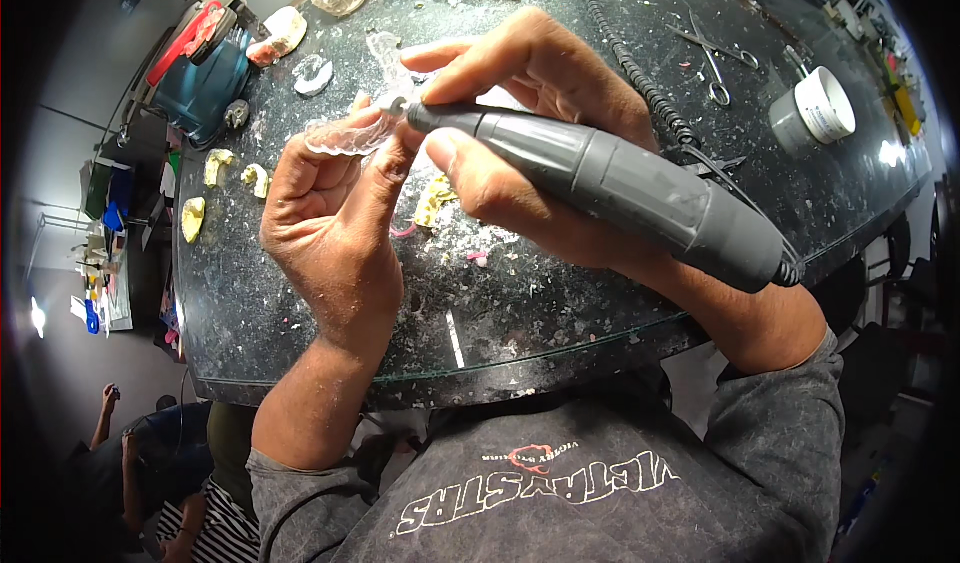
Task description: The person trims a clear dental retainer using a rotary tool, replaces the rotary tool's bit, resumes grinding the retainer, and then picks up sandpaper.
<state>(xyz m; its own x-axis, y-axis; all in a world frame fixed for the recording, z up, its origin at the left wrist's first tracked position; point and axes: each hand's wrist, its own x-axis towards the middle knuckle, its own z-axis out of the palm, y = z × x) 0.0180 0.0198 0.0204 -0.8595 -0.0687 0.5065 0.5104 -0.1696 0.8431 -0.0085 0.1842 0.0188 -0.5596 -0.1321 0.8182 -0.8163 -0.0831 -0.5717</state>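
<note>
Pinched between the thumb and fingers of my left hand is a clear dental aligner, with a scalloped edge on its near part. My right hand is wrapped round a dark grey rotary handpiece, which lies slanted with its cord end at the lower right. The grey bit at its nose sits right against the aligner, close to my left fingertips; whether it touches cannot be made out. Both hands meet above the dark, dust-covered table. My fingers hide part of the aligner.
Several yellowish plaster pieces lie at the left, near a blue-green container. A yellow-white piece rests beneath my hands. At the right are scissors, a white tub and a coiled cord. Another person is at lower left.
</note>
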